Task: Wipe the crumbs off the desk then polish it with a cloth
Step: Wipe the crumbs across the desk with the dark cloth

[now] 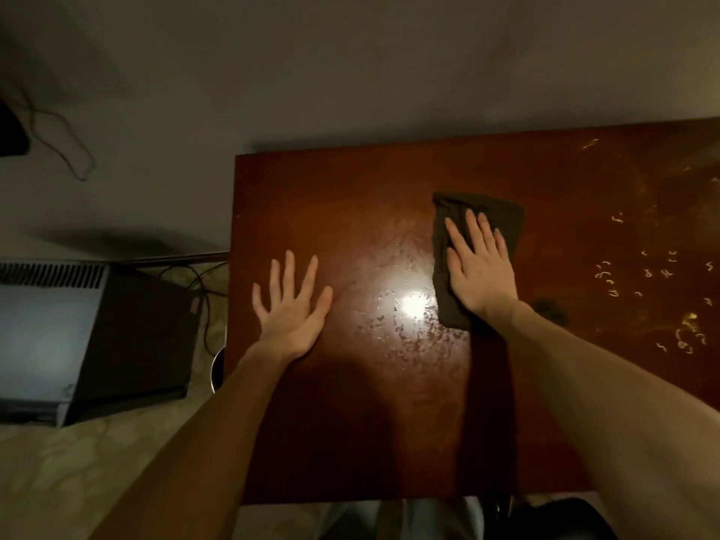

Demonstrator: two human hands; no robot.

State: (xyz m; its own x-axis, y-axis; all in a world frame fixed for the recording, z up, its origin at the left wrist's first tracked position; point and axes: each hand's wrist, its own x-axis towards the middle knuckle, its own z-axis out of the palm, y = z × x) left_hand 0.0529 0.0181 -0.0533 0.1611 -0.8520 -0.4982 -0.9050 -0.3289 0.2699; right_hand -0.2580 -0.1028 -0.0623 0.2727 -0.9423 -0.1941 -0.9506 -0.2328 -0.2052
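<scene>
A glossy reddish-brown wooden desk (pixel 350 422) fills the middle of the head view. My right hand (pixel 479 263) lies flat with straight fingers on a dark olive cloth (pixel 502 212), pressing it against the desktop. My left hand (pixel 292 305) rests flat on the bare wood to the left, fingers spread. Pale curled crumbs (pixel 654 274) lie scattered on the desk's right part, to the right of the cloth. A damp, speckled patch (pixel 405 305) with a bright light reflection sits between my hands.
A dark box-shaped appliance with a vented top (pixel 89 337) stands on the floor left of the desk, cables (pixel 202 282) trailing beside it. A plain wall (pixel 350 72) runs behind the desk's far edge. A thin cord (pixel 66 142) hangs at the upper left.
</scene>
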